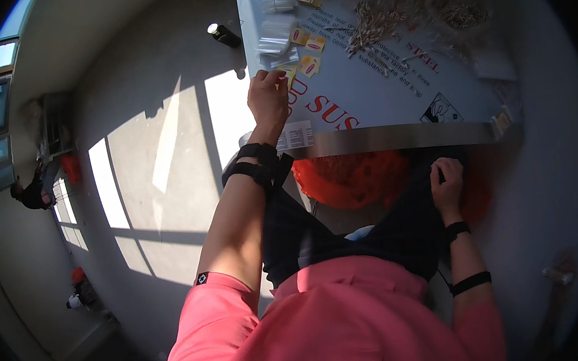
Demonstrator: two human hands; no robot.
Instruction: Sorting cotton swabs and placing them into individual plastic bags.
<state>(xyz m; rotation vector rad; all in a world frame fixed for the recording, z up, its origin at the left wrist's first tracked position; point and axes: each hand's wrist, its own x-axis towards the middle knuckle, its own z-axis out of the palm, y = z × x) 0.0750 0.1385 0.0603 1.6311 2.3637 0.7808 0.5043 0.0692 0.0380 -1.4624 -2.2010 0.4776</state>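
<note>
While glossy, small square yellow sachets [309, 65].

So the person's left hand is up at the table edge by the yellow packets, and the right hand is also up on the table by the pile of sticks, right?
Not quite. The left hand is at the table edge by the yellow packets, but the right hand is below the table edge, gripping dark cloth at the lap, away from the sticks. The head view shows this.
</note>
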